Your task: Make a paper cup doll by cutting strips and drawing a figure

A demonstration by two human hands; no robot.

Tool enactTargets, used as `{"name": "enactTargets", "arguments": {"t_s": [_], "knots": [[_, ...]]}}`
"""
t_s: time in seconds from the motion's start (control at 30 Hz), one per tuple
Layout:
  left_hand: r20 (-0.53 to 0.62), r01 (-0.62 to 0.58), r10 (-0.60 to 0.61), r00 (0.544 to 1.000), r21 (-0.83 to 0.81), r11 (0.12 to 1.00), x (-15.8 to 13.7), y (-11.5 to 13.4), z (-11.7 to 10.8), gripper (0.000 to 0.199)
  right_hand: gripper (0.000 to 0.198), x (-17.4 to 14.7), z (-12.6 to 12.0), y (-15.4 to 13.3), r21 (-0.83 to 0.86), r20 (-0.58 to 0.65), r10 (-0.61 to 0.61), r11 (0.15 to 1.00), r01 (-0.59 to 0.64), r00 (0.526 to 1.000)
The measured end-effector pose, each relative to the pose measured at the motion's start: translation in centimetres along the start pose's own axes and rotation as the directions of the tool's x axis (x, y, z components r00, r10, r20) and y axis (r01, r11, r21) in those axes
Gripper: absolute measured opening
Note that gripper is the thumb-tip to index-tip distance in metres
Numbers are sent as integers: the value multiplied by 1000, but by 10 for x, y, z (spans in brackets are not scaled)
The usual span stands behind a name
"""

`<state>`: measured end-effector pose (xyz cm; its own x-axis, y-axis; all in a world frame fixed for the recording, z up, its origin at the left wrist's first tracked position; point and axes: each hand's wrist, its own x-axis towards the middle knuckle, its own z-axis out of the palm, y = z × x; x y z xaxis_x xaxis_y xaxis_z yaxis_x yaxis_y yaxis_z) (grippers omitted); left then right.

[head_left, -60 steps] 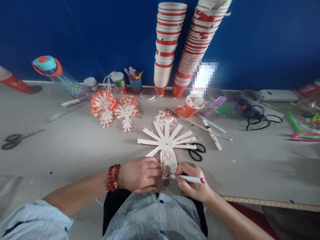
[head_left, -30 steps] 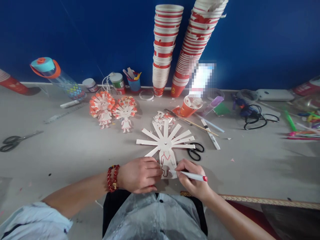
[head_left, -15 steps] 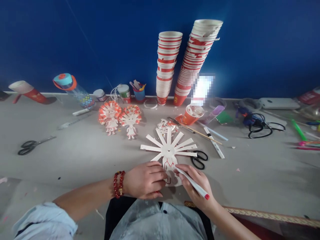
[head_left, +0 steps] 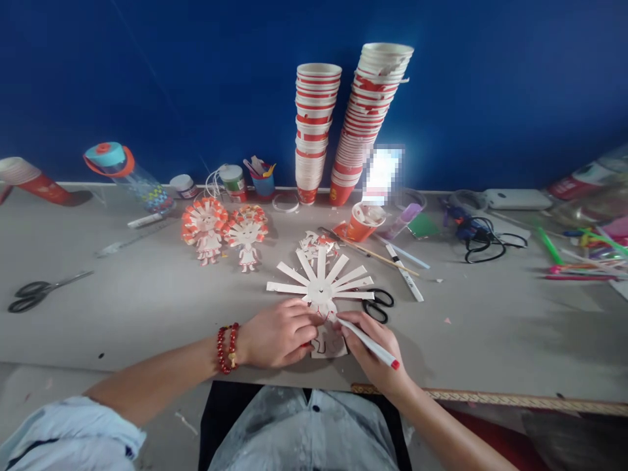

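A white paper doll cutout (head_left: pixel 330 345) lies near the table's front edge, with red and dark lines drawn on its body. Its head is a round disc (head_left: pixel 320 292) from which long white strips fan out. My left hand (head_left: pixel 280 333) is closed, fingers curled and pressed on the doll's left side, holding it against the table. In my right hand (head_left: pixel 370 350) is a white marker (head_left: pixel 369 341) with a red end, gripped like a pen, its tip at the doll's upper body. My fingers hide part of the body.
Black-handled scissors (head_left: pixel 379 305) lie beside the strips, other scissors (head_left: pixel 34 296) far left. Two finished paper dolls (head_left: pixel 206 229) lie behind. Paper scraps (head_left: pixel 316 245), a scrap-filled cup (head_left: pixel 364 222), a capped marker (head_left: pixel 405 273) and tall cup stacks (head_left: pixel 311 154) stand or lie further back.
The whole view has shifted, so the table's things appear further left. My left hand still holds the doll down, and the marker stays in my right hand with its tip near the upper body.
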<state>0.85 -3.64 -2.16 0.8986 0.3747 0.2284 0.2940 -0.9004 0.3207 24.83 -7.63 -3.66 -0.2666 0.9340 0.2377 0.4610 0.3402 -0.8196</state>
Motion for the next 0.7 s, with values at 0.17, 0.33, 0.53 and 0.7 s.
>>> {"name": "enactTargets", "arguments": {"t_s": [0.17,0.33,0.53,0.7], "knots": [[35,-59,57,998,59,997,4,-5,1,19,8,-8,-7,-3,168,43,75,982,-81,996],[48,-58,52,997,121,991,4,-2,1,21,12,-12,-3,-2,151,95,75,985,-89,993],[42,-64,59,997,126,990,1,-3,4,25,11,-6,3,-4,27,68,28,999,-30,997],[72,-66,57,996,127,990,1,-3,3,28,12,-8,5,-5,-39,84,11,999,-8,996]]}}
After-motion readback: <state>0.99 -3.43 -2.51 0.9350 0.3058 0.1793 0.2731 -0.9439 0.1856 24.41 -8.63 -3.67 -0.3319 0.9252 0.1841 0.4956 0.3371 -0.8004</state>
